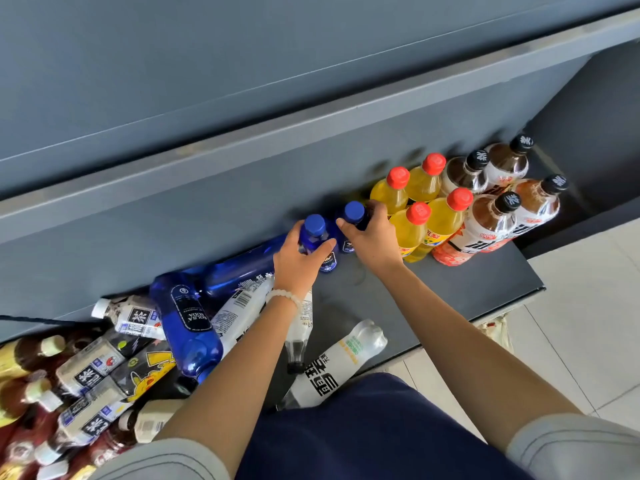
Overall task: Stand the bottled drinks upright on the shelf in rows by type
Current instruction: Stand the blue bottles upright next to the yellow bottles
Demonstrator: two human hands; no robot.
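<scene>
- a heap of bottles (86, 375) lies on its side at the left of the grey shelf (485, 282), white-labelled and deep blue ones mixed.
- the left hand (298, 261) has its fingers closed round an upright blue bottle (317, 237) with a blue cap.
- just beside it, the right hand (372, 237) grips a second blue bottle (353, 216), also upright.
- further right stand four yellow drinks (415, 209) with red caps, then four black-capped tea bottles (502, 202).

Views: we have one, head-worn, wide-angle | Facing: forward and steeply down onto the grey shelf (433, 285) | Range: close, within arm's reach, both forearms entering from the lower edge | Frame: floor tiles (581, 306) at right | Shared coverage: none, single view.
</scene>
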